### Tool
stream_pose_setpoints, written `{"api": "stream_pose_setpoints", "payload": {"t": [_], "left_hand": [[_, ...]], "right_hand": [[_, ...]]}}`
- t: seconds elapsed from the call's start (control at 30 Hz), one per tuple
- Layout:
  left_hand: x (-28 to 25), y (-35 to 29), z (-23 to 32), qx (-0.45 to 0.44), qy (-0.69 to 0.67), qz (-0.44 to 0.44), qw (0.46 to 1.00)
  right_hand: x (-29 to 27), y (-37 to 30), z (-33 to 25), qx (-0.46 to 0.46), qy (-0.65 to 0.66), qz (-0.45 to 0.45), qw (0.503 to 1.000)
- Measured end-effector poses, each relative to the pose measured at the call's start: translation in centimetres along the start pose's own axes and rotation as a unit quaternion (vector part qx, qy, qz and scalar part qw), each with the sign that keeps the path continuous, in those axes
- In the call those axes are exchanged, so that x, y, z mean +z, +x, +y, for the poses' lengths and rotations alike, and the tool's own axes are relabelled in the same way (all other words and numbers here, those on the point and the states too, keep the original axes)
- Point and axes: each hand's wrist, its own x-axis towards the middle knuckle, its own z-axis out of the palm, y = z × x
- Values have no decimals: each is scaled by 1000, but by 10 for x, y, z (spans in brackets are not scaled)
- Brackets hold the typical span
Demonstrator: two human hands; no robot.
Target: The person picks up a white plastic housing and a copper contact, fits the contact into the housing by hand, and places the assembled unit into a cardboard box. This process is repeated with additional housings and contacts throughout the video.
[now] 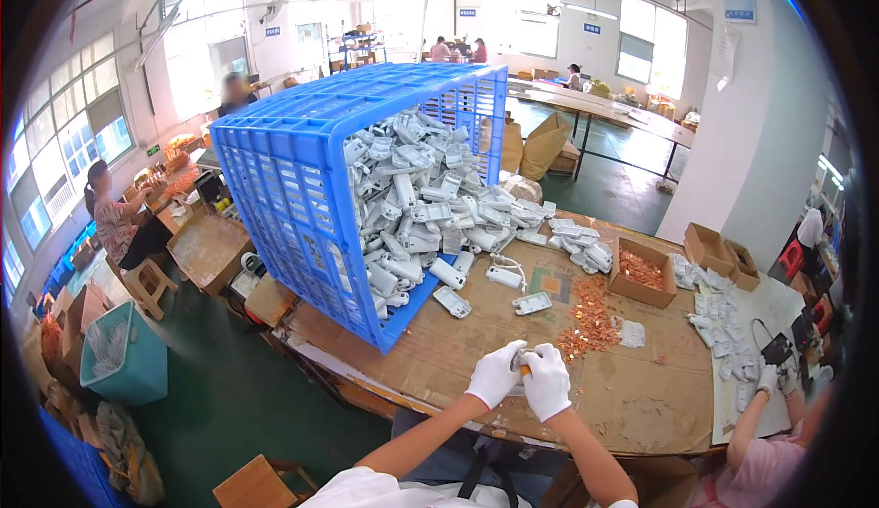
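My left hand (495, 373), in a white glove, is closed at the table's front edge. My right hand (547, 383), also gloved in white, is closed right beside it. Between the fingertips shows a small greyish piece with a spot of yellow-orange; the gloves hide most of it. Ahead of my hands lie loose white plastic housings (451, 302), one of them with a white cord. A scattered pile of small copper-coloured metal pieces (589, 323) lies to the right of them, with a small clear bag (632, 333) at its edge.
A blue plastic crate (366, 320) lies on its side, white housings spilling onto the cardboard-covered table (641, 407). An open carton (645, 294) holds more copper pieces. Rows of white parts (719, 320) lie to the right, where a co-worker's gloved hands (776, 379) work.
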Motion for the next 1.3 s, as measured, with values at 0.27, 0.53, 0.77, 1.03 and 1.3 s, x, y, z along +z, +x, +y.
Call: {"api": "stream_pose_setpoints", "payload": {"t": [0.27, 0.53, 0.77, 1.03, 1.3], "left_hand": [[-6, -20, 3, 9, 30, 0, 1000], [-7, -31, 1, 35, 36, -16, 999], [-3, -42, 1, 62, 3, -54, 997], [-6, -45, 7, 46, 5, -70, 996], [-11, -47, 8, 87, -57, -112, 988]], "right_hand": [[9, -8, 4, 144, 178, 14, 973], [7, -27, 15, 208, 252, -91, 941], [-16, -28, 10, 194, 200, -196, 940], [-12, -40, 3, 262, 365, -97, 888], [0, -59, 5, 251, 347, -15, 904]]}}
